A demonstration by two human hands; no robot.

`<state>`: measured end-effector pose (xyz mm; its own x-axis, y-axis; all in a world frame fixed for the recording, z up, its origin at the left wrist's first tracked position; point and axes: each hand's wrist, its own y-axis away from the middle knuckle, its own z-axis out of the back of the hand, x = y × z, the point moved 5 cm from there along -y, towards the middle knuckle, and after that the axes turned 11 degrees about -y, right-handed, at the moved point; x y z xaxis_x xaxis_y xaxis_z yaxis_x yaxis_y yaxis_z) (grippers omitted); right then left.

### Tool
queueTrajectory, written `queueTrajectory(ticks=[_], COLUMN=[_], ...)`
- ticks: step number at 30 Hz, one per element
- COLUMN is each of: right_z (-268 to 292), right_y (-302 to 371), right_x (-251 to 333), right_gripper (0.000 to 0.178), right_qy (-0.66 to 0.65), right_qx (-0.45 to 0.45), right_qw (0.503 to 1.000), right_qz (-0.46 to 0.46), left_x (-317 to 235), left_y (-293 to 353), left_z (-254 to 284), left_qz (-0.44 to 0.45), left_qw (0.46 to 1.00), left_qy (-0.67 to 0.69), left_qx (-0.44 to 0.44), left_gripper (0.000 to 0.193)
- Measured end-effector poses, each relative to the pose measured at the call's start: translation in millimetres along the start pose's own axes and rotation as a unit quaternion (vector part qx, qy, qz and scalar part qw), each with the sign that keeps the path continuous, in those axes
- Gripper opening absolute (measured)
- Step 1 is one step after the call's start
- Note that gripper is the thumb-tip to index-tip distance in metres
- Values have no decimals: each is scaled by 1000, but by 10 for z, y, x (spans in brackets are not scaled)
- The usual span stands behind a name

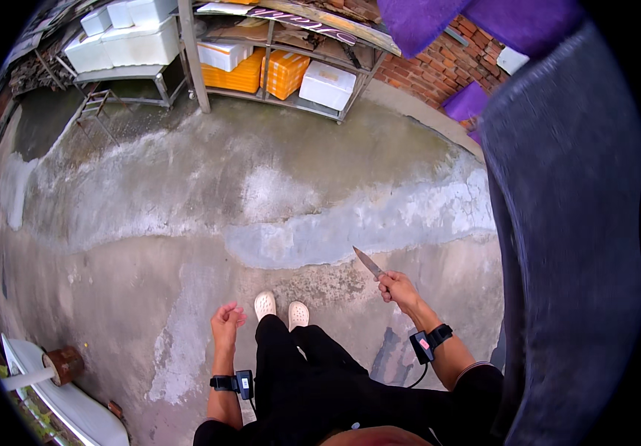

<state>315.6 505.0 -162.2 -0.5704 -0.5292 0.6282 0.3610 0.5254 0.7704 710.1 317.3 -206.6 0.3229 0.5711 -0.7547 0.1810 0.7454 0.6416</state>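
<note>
My right hand (398, 290) is closed around the handle of a knife (367, 261). Its narrow blade has brownish stains and points forward and to the left, over the concrete floor (283, 238). My left hand (228, 320) hangs beside my left leg, with its fingers loosely bent and a little apart, and nothing shows in it. Each wrist wears a black strap with a small box and a cable. My feet, in cream clogs (265, 305), stand between the two hands. The knife's handle is mostly hidden by my fingers.
Ahead stands a metal rack (276, 97) with orange crates (285, 74) and a white foam box (328, 85). More foam boxes (124, 48) sit on a metal stand at far left. A large dark surface (565, 223) fills the right side. At lower left is a white basin (75, 401).
</note>
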Motion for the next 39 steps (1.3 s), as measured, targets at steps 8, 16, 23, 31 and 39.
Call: queueTrajectory(ticks=[8, 16, 23, 31, 39], right_z=[-152, 305, 915, 1404, 1208], right_y=[-264, -389, -618, -1745, -2320], right_x=[251, -15, 202, 2160, 4587], right_gripper=[14, 16, 14, 18, 17], right_qy=[-82, -211, -297, -219, -161], right_qx=[-16, -129, -231, -203, -119], right_qw=[996, 969, 926, 945, 920], right_qz=[15, 13, -14, 129, 337], left_x=[-568, -1620, -2657, -4387, -5244], left_y=[-711, -1395, -1937, -2267, -2632], left_z=[-114, -986, -2361, -4020, -4989], left_qz=[-26, -78, -187, -283, -290], left_qw=[998, 971, 942, 926, 916], left_qy=[-48, -177, -201, -150, -100], left_qx=[44, 140, 191, 201, 258], left_gripper=[27, 29, 31, 35, 37])
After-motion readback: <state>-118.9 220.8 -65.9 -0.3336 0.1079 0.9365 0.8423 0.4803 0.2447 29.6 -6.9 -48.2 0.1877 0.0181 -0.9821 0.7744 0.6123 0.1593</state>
